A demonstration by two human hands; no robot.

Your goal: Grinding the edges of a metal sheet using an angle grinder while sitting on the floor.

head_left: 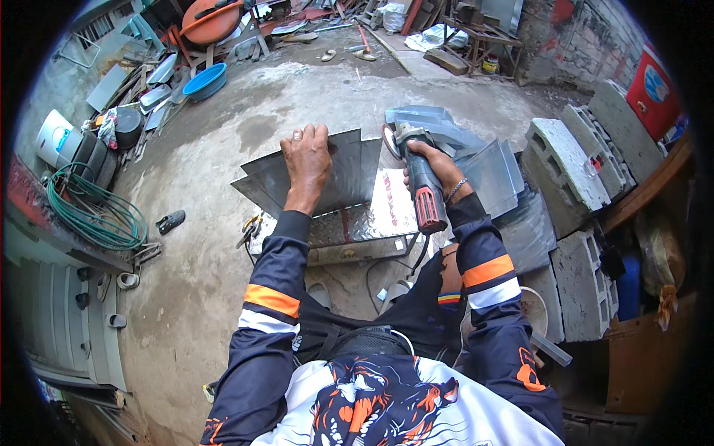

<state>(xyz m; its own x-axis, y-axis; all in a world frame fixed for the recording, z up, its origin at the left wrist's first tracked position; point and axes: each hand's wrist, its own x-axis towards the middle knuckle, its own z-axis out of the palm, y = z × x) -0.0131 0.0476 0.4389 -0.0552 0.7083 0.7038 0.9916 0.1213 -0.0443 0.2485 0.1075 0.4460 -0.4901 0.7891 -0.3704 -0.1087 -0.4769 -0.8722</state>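
Note:
My left hand (308,165) is closed over the upper edge of a bent sheet metal piece (346,178), fingers curled around it. The piece stands tilted on a low metal-topped bench (393,204) before my knees. In my right hand (440,169) is an angle grinder (425,182), its body pointing back toward me and its cord hanging below. The grinder's disc (390,140) is close to the right edge of the sheet metal; whether they touch I cannot tell. Pliers (249,232) lie at the bench's left end.
Cut metal sheets (487,178) are stacked right of the bench, beside grey concrete blocks (567,167). At left are a coiled green hose (97,208), a white bucket (59,139) and a black shoe (171,221). A blue basin (204,82) stands farther back near scrap.

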